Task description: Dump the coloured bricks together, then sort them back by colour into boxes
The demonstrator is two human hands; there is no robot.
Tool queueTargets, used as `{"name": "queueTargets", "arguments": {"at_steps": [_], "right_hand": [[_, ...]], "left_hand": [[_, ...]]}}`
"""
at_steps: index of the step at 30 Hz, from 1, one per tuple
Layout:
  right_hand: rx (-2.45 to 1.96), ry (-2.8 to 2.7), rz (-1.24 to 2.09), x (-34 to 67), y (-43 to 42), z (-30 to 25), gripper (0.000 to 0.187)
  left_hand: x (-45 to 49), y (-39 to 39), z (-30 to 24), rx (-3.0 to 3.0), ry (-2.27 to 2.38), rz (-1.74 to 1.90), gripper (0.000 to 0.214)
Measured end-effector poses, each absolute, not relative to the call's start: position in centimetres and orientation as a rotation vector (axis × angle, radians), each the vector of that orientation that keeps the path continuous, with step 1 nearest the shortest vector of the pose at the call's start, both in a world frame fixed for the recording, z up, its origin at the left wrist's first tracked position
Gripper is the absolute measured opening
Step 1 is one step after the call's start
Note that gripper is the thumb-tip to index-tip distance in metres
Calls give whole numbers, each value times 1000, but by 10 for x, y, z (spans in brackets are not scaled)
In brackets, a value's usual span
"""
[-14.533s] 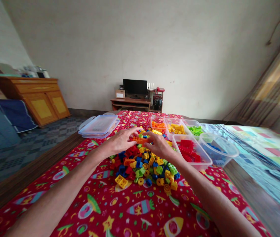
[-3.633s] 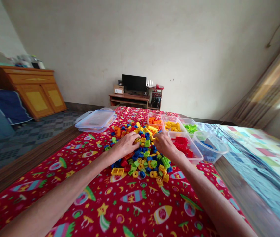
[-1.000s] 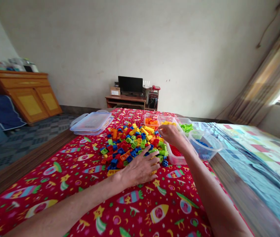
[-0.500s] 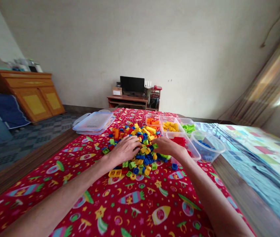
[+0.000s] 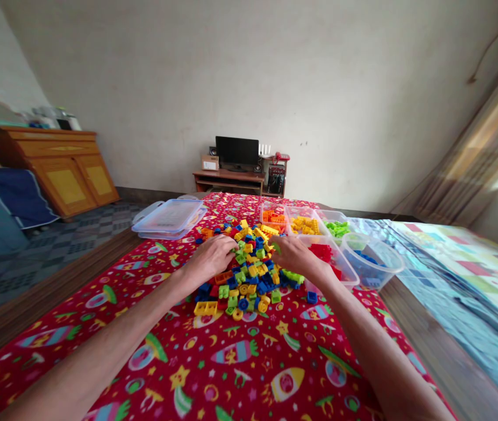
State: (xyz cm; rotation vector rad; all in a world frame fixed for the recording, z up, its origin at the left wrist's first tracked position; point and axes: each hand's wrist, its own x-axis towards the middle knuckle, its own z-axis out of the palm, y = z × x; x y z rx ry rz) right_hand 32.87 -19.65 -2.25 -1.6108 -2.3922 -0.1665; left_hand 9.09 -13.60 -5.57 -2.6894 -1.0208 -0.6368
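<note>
A heap of mixed toy building bricks [image 5: 253, 272], in yellow, blue, green, orange and red, is spread over the red patterned cloth [image 5: 213, 374]. My left hand [image 5: 214, 256] is at the heap's left side, its fingers curled together over the bricks. On the opposite side, my right hand [image 5: 293, 255] reaches in with bent fingers pointing down at the bricks. Both sets of fingertips are partly hidden, so anything pinched in them does not show clearly.
Clear bins at the right hold sorted orange bricks [image 5: 274, 217], yellow bricks [image 5: 305, 225], green bricks [image 5: 335, 228] and red bricks [image 5: 320, 252]. A round tub [image 5: 387, 270] contains blue bricks. Stacked clear lids [image 5: 169, 217] lie at the left. One blue brick [image 5: 312, 297] sits near the bins.
My left hand has moved left, away from the middle of the heap, uncovering bricks there. My right hand has shifted only slightly, and a green brick near its fingertips is no longer visible.
</note>
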Motion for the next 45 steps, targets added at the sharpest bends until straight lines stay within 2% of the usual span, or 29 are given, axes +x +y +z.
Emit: {"name": "queueTargets", "arguments": {"at_steps": [6, 11, 14, 18, 22, 26, 29, 34, 37, 45], "right_hand": [[-1629, -2324, -245, 315, -198, -25, 26], [-1569, -2366, -183, 311, -196, -26, 26], [-1535, -2355, -147, 308, -197, -27, 32], [-1346, -2385, -78, 301, -201, -27, 39], [-1205, -2406, -6, 292, -205, -27, 30], [-1260, -2387, -99, 292, -205, -25, 25], [-1327, -2342, -172, 300, -201, -26, 28], [-1413, -2308, -207, 307, -196, -27, 30], [-1426, -2333, -188, 304, -197, -28, 31], [-1430, -2338, -156, 301, -200, -24, 30]], "left_hand": [[96, -139, -64, -2788, -978, -668, 18], [99, -145, -58, -2760, -978, -673, 6], [102, -144, -53, -2772, -1107, -850, 4], [106, -144, -49, -2975, -1489, -1177, 22], [110, -148, -50, -3236, -1683, -1404, 44], [112, -151, -51, -3311, -1693, -1506, 42], [109, -147, -51, -3145, -1571, -1394, 34], [101, -143, -63, -2831, -1131, -831, 14], [101, -146, -68, -2750, -1063, -674, 3], [99, -144, -68, -2749, -1114, -679, 14]]}}
